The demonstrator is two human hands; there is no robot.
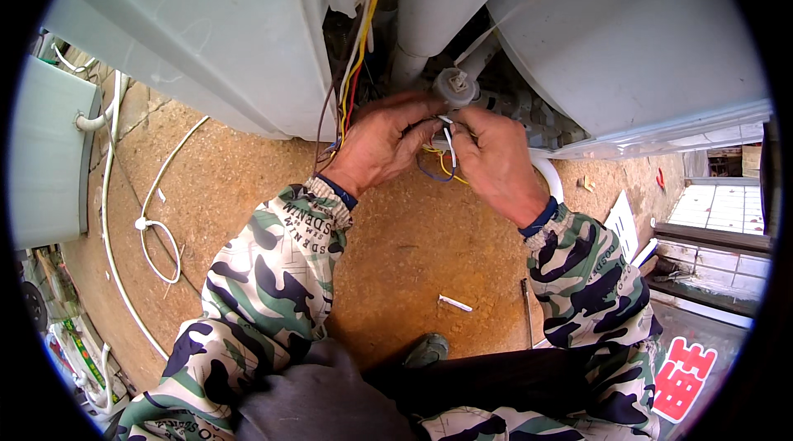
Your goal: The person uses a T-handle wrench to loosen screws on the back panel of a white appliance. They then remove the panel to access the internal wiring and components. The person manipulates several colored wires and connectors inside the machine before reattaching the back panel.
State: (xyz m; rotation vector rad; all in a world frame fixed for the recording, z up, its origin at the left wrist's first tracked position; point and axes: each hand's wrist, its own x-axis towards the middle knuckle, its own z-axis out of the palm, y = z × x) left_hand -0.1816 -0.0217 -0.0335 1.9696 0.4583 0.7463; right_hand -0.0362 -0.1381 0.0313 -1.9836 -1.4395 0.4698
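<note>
Under the white appliance, my left hand is closed, fingertips curled close to my right hand, beside the bundle of yellow, red, brown and white wires; what it holds is not clear. My right hand pinches a short white wire among looping blue and yellow wires. Just above both hands is a round white plastic part with pipework around it.
A second white appliance stands at left, with white hoses and a looped cord on the floor. A small white strip, a long thin rod and red pliers lie around me.
</note>
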